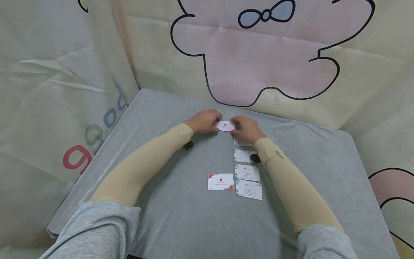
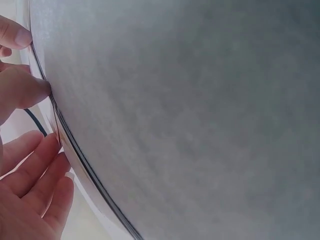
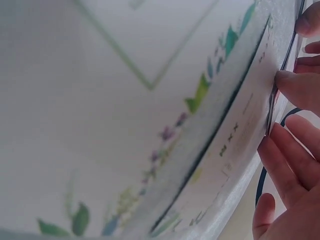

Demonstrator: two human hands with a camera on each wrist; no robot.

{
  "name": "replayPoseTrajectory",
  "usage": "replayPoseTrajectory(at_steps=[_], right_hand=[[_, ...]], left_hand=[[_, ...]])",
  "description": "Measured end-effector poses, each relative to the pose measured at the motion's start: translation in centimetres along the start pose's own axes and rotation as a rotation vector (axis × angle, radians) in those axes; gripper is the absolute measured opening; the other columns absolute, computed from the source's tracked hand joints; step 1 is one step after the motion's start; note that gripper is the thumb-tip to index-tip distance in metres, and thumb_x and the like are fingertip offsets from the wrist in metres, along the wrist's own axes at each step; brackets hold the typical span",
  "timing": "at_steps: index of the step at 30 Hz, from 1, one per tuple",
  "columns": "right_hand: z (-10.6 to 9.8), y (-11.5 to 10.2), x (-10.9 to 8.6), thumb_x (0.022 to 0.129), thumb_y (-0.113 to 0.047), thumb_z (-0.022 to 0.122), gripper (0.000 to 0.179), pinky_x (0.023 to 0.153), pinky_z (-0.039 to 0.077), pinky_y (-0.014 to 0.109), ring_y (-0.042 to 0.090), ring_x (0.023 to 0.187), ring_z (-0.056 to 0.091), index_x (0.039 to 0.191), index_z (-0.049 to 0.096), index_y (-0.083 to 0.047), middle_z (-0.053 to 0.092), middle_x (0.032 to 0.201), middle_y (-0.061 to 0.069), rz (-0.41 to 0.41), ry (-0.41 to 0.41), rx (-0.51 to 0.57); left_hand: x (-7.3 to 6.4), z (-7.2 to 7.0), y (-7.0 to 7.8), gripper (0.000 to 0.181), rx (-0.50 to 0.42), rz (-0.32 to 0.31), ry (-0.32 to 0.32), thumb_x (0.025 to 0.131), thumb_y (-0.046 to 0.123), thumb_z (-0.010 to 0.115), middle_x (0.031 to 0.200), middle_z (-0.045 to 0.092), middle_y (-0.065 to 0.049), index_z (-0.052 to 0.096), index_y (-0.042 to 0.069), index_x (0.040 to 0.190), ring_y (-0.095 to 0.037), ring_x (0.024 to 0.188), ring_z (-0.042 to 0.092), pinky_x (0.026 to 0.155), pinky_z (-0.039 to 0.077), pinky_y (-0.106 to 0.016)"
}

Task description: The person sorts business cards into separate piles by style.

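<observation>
At the far part of the table, my left hand (image 1: pixel 204 121) and right hand (image 1: pixel 247 128) hold a white business card (image 1: pixel 225 125) with a red dot and red floral corners between them. The left thumb and fingers pinch its left side; the right thumb and fingers pinch its right side. Edge-on in the wrist views, thin dark lines run between the fingertips (image 2: pixel 44 89), so I cannot tell whether it is one card or more. Below the right hand, a business card (image 1: pixel 243 142) with a leafy border is partly covered by that hand.
A column of leafy-bordered business cards (image 1: pixel 247 172) runs toward me below the right hand. Left of its near end lies another red floral card (image 1: pixel 220 181). Everything rests on a grey cloth-covered table (image 1: pixel 181 216), with a printed curtain (image 1: pixel 155 54) behind it.
</observation>
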State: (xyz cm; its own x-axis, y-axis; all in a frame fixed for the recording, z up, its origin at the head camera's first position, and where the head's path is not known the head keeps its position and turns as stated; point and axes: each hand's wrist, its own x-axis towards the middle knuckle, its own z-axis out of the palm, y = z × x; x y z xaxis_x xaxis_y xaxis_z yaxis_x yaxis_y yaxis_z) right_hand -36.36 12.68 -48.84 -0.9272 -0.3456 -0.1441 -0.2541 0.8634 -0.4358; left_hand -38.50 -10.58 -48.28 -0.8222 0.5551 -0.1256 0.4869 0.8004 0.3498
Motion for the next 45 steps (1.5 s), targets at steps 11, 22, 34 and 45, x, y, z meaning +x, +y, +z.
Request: replayPoseTrajectory(at_steps=[11, 22, 34, 45], right_hand=[[0.1, -0.3, 0.0, 0.101, -0.028, 0.076, 0.054, 0.120, 0.028, 0.067, 0.033, 0.145, 0.054, 0.150, 0.061, -0.012, 0.063, 0.152, 0.013, 0.003, 0.004, -0.010], [-0.1, 0.2, -3.8, 0.102, -0.034, 0.075, 0.063, 0.125, 0.021, 0.074, 0.036, 0.157, 0.042, 0.157, 0.053, -0.015, 0.051, 0.166, 0.011, -0.068, 0.063, 0.026], [1.6, -4.0, -15.7, 0.091, -0.033, 0.088, 0.060, 0.101, 0.031, 0.058, 0.027, 0.135, 0.061, 0.144, 0.066, -0.016, 0.071, 0.141, 0.001, -0.349, 0.048, -0.083], [2.5, -5.4, -18.6, 0.088, -0.028, 0.091, 0.053, 0.102, 0.031, 0.060, 0.024, 0.129, 0.062, 0.136, 0.071, -0.015, 0.074, 0.128, 0.000, -0.322, 0.032, -0.110]], left_hand=[[0.0, 0.1, -0.4, 0.061, -0.036, 0.008, 0.001, 0.097, 0.030, 0.075, 0.130, 0.063, -0.004, 0.059, 0.009, 0.152, -0.019, 0.113, 0.057, 0.111, 0.051, -0.041], [-3.3, 0.7, 1.2, 0.066, 0.040, 0.009, 0.077, 0.098, 0.033, 0.077, 0.153, 0.061, -0.010, 0.055, 0.009, 0.156, -0.028, 0.143, 0.056, 0.126, 0.042, -0.046], [-15.2, 2.9, 6.2, 0.055, 0.081, 0.223, 0.117, 0.095, 0.041, 0.080, 0.115, 0.075, -0.005, 0.070, 0.004, 0.135, -0.020, 0.102, 0.070, 0.097, 0.058, -0.039], [-18.6, 3.8, 9.1, 0.040, 0.098, 0.234, 0.159, 0.090, 0.029, 0.089, 0.104, 0.076, -0.001, 0.076, 0.008, 0.122, -0.015, 0.087, 0.068, 0.084, 0.060, -0.035]])
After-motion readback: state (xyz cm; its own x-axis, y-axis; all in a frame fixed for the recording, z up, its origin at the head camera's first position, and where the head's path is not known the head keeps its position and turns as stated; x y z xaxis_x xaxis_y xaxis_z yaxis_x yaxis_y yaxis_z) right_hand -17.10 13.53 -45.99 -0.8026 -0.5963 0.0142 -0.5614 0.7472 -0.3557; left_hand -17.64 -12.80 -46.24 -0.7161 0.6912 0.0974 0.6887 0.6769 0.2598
